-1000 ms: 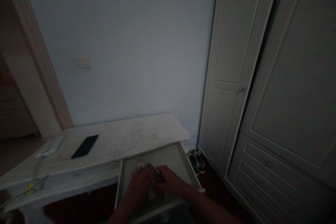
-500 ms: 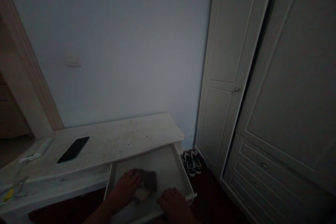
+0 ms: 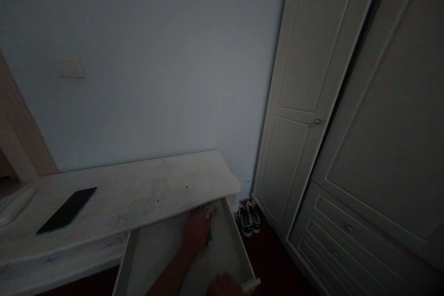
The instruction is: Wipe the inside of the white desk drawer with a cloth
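My left hand (image 3: 196, 231) reaches into the pulled-out white drawer (image 3: 152, 254), close to its back end under the tabletop. It is closed on a crumpled grey and beige cloth (image 3: 210, 212), pressing it against the drawer bottom. Part of the cloth sticks out past the fingers; the rest is hidden beneath the hand. At the bottom of the view, my right hand (image 3: 225, 284) is curled over the drawer's front edge, its lower part cut off by the frame.
On the worn white table (image 3: 138, 199) lies a dark phone (image 3: 67, 210), with a white object (image 3: 15, 206) at the far left. A pair of sneakers (image 3: 248, 218) stands on the dark red floor, beside a tall white wardrobe (image 3: 294, 157). A switch (image 3: 71, 68) is on the wall.
My left hand has moved with the cloth from the drawer's front left to its back right. My right hand has shifted lower, staying at the drawer front. The view has turned slightly right.
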Motion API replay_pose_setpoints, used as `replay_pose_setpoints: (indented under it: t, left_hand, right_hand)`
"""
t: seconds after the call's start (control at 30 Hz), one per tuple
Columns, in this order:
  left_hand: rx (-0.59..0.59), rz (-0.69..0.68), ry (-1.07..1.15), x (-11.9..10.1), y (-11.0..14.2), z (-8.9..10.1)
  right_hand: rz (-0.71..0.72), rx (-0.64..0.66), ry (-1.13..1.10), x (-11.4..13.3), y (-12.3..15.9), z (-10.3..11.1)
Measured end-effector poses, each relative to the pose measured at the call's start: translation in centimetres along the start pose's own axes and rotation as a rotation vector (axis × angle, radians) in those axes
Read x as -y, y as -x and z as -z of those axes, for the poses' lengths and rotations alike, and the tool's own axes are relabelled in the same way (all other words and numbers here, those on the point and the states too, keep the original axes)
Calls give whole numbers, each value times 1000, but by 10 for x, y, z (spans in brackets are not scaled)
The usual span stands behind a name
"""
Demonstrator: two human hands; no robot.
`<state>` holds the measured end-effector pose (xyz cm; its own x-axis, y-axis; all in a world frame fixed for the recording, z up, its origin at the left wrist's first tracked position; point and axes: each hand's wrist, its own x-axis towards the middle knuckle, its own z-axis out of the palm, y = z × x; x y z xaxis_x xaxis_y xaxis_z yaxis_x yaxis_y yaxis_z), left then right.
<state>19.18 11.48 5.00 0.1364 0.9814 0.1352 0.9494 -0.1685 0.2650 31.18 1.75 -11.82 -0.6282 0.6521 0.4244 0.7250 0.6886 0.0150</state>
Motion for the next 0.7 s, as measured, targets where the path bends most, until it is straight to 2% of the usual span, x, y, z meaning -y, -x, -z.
replay_pose_setpoints:
  t: [0.07,0.13,0.2,0.3,0.33,0.4,0.53,0.7]
  left_hand:
    - [-21,-36,39,-19,-8,-6]
    - [-36,-69,72,-32,-11,-12]
    - [-23,-100,109,-36,-13,-16]
    - [50,-184,176,-28,-12,-18]
    - [83,-218,200,-23,-11,-18]
    - [150,-277,250,-14,-8,-17]
    - [300,-343,377,-4,10,-17]
    - [506,-323,650,-7,38,-23]
  right_hand:
    - [-1,28,27,-2,0,-6]
    - [3,0,94,-5,3,-12]
    - [37,-132,189,-6,8,-16]
    - [113,-411,272,-5,13,-9]
    - [119,-479,268,-4,14,-3]
    - [120,-523,227,-2,14,14]
    - [184,-440,162,0,13,55]
    - [187,-452,29,2,10,94]
